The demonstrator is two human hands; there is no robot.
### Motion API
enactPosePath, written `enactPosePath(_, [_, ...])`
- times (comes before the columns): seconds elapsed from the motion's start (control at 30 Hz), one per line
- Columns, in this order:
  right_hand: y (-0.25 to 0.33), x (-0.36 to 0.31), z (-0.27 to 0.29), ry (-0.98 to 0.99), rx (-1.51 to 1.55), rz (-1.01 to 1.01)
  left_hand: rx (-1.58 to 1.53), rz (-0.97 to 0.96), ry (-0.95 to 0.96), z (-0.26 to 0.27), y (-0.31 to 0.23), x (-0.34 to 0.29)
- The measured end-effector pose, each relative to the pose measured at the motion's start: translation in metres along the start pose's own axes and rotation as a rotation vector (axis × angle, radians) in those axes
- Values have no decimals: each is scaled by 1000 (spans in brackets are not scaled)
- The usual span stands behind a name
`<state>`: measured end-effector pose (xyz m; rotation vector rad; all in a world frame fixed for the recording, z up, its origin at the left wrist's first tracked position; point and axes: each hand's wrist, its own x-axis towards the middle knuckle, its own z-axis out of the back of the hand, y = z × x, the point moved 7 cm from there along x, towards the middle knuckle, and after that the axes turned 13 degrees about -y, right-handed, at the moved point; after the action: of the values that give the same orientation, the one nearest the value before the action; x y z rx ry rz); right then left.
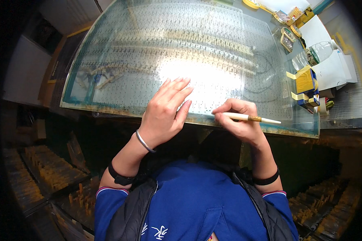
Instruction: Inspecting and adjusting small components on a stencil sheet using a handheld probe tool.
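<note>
My left hand [163,110] lies palm down on a large see-through sheet [126,94] covered in rows of small dark marks, its fingers stretched out. To the right, my right hand [242,125] pinches a slim white pen-like tool [271,120] with a brown band, close to the sheet's near edge. The tool's thin end points right, away from the fingers. Its working tip is hidden at my fingertips, so I cannot tell whether it touches the sheet. A bright glare on the surface washes out the marks just beyond both hands.
Along the table's right side stand a clear plastic bottle [321,52], a blue and yellow tape dispenser [305,82], white paper [337,74] and a small clear box [287,40]. A yellow tape roll [251,4] lies at the far edge. Racks [54,168] fill the lower left.
</note>
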<state>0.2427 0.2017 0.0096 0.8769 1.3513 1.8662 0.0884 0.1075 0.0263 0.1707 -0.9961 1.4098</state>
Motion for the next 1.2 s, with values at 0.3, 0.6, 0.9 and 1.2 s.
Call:
enactPosePath(0.3, [-5,1,1,-42,10,-71,4,-3,-1,0,-1,0])
enactPosePath(0.6, [-6,2,-2,-38,-19,-78,3,-2,-6,1,-1,0])
enactPosePath(0.9, [0,-1,0,263,137,-145,-28,59,-4,3,4,-1])
enactPosePath(1.2, [12,21,21,-291,-205,285,-154,143,-58,8,10,2])
